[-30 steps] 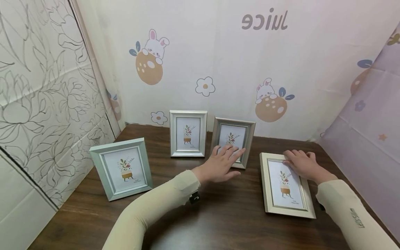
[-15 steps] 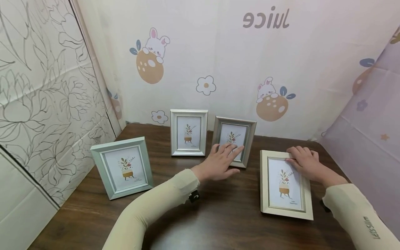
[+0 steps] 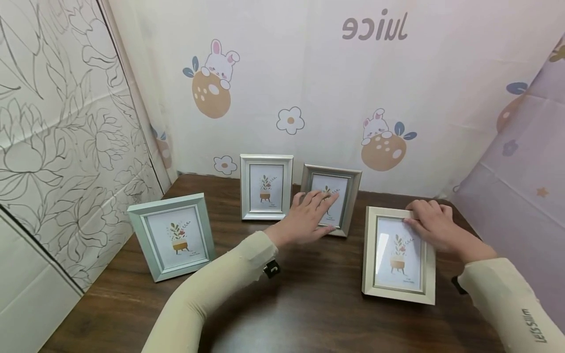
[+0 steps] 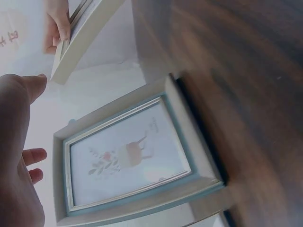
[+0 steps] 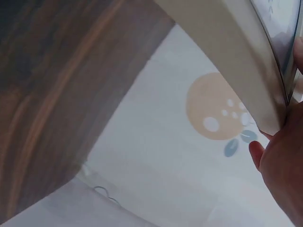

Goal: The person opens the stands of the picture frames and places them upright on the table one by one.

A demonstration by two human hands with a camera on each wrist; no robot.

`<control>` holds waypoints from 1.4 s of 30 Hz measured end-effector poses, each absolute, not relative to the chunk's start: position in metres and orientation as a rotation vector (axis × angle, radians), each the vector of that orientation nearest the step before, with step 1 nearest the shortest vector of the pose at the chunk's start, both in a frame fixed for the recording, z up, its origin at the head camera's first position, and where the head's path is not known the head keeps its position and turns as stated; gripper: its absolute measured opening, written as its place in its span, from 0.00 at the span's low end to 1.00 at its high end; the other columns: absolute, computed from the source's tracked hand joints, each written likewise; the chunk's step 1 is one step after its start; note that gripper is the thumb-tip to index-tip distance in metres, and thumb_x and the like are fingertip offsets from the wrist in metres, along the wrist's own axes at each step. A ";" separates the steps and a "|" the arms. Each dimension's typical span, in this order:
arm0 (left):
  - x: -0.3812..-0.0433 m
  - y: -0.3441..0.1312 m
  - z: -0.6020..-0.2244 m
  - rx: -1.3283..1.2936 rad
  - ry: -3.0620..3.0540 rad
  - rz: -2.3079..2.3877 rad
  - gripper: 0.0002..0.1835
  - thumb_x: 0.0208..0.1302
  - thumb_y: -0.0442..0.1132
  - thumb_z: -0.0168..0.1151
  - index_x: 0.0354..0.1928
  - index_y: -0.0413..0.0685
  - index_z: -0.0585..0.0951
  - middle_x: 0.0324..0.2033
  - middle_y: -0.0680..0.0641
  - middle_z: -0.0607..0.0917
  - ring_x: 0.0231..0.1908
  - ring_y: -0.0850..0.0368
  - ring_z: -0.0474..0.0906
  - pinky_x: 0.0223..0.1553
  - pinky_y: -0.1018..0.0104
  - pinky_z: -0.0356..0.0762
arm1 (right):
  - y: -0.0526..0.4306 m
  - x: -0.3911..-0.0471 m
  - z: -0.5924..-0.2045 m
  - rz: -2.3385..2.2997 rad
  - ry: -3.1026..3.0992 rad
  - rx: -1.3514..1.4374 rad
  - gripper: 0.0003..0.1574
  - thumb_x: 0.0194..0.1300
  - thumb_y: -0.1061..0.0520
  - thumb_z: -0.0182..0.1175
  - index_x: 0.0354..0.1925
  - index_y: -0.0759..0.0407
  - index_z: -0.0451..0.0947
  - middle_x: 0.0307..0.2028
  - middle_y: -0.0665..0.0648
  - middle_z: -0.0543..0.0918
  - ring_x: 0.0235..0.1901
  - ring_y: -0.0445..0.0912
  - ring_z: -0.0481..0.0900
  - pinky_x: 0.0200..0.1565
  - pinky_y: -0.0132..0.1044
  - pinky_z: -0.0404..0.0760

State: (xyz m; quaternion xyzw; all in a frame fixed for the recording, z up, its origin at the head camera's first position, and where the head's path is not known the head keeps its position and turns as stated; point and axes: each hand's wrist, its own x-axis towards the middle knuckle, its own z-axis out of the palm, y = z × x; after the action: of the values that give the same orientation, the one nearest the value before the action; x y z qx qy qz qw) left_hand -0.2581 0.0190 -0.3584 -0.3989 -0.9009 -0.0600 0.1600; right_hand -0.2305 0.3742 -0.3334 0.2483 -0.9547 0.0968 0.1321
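As seen from the head view: four picture frames on the dark wooden bench (image 3: pixel 309 304), each with the same small plant print behind glass. Cream frame (image 3: pixel 399 255) tilted, far edge raised off the bench, near edge down; right hand (image 3: pixel 434 226) at its top right corner, fingers (image 3: pixel 417 215) curled over the upper rim and gripping it. Silver-grey frame (image 3: pixel 331 198) upright, leaning back a little, just left of the cream one; left hand (image 3: pixel 309 218) flat against its glass, fingers (image 3: pixel 320 200) straight and slightly spread, pressing rather than gripping, thumb near the lower rim. White frame (image 3: pixel 266 187) standing just left of those fingers, apart from them. Pale green frame (image 3: pixel 171 237) propped well to the left of both hands, untouched. Cream sleeves on both arms. Behind, a printed sheet (image 3: pixel 353 98) with rabbits, flowers and mirrored lettering.

From the left wrist: silver-grey frame (image 4: pixel 132 161) close ahead of the palm, fingertips (image 4: pixel 35 156) relaxed beside its rim, thumb extended above. Beyond, cream frame (image 4: pixel 83 35) held up at an angle by the other hand.

From the right wrist: underside edge of the cream frame (image 5: pixel 227 52) lifted clear of the bench (image 5: pixel 52 85), fingers (image 5: pixel 284 165) wrapped at its corner.
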 end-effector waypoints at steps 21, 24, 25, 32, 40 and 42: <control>-0.269 -0.007 -0.324 -1.066 -2.562 -0.311 0.41 0.74 0.59 0.50 0.79 0.50 0.50 0.72 0.45 0.60 0.71 0.48 0.50 0.65 0.44 0.48 | 0.328 -0.229 -0.278 0.167 -2.515 0.841 0.16 0.72 0.57 0.56 0.54 0.62 0.69 0.41 0.60 0.70 0.43 0.59 0.63 0.44 0.57 0.55; -0.270 -0.013 -0.321 -1.039 -2.562 -0.336 0.41 0.74 0.59 0.51 0.79 0.50 0.50 0.72 0.45 0.60 0.71 0.48 0.50 0.64 0.44 0.48 | 0.321 -0.229 -0.274 0.177 -2.507 0.834 0.16 0.70 0.58 0.58 0.53 0.62 0.70 0.42 0.61 0.70 0.46 0.62 0.63 0.46 0.59 0.55; -0.270 -0.014 -0.320 -1.032 -2.559 -0.344 0.41 0.74 0.58 0.52 0.79 0.50 0.50 0.72 0.45 0.60 0.71 0.48 0.51 0.63 0.45 0.48 | 0.319 -0.229 -0.272 0.183 -2.506 0.834 0.16 0.70 0.58 0.58 0.52 0.63 0.70 0.42 0.61 0.70 0.46 0.63 0.63 0.46 0.60 0.54; -0.272 -0.026 -0.319 -0.998 -2.555 -0.365 0.40 0.74 0.59 0.50 0.79 0.51 0.50 0.71 0.46 0.61 0.71 0.49 0.50 0.64 0.45 0.48 | 0.305 -0.231 -0.268 0.230 -2.487 0.873 0.16 0.66 0.58 0.56 0.49 0.65 0.69 0.41 0.63 0.68 0.46 0.65 0.61 0.47 0.61 0.52; -0.271 -0.033 -0.323 -1.001 -2.549 -0.363 0.40 0.74 0.58 0.51 0.78 0.49 0.52 0.70 0.45 0.63 0.70 0.47 0.51 0.63 0.45 0.49 | 0.296 -0.234 -0.269 0.274 -2.443 0.915 0.13 0.77 0.53 0.44 0.45 0.60 0.70 0.41 0.60 0.69 0.44 0.62 0.60 0.45 0.60 0.50; -0.271 -0.035 -0.323 -0.993 -2.549 -0.355 0.40 0.74 0.58 0.51 0.78 0.49 0.52 0.70 0.45 0.63 0.70 0.47 0.51 0.63 0.45 0.49 | 0.295 -0.234 -0.269 0.279 -2.445 0.921 0.12 0.77 0.53 0.44 0.45 0.59 0.70 0.41 0.59 0.69 0.45 0.62 0.60 0.46 0.60 0.49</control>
State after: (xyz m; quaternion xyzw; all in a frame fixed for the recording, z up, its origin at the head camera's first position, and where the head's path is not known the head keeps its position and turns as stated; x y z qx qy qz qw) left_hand -0.2714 -0.0347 -0.3227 -0.3534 -0.9072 -0.1264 0.1901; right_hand -0.2344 0.2951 -0.2691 0.3389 -0.9000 0.1026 0.2544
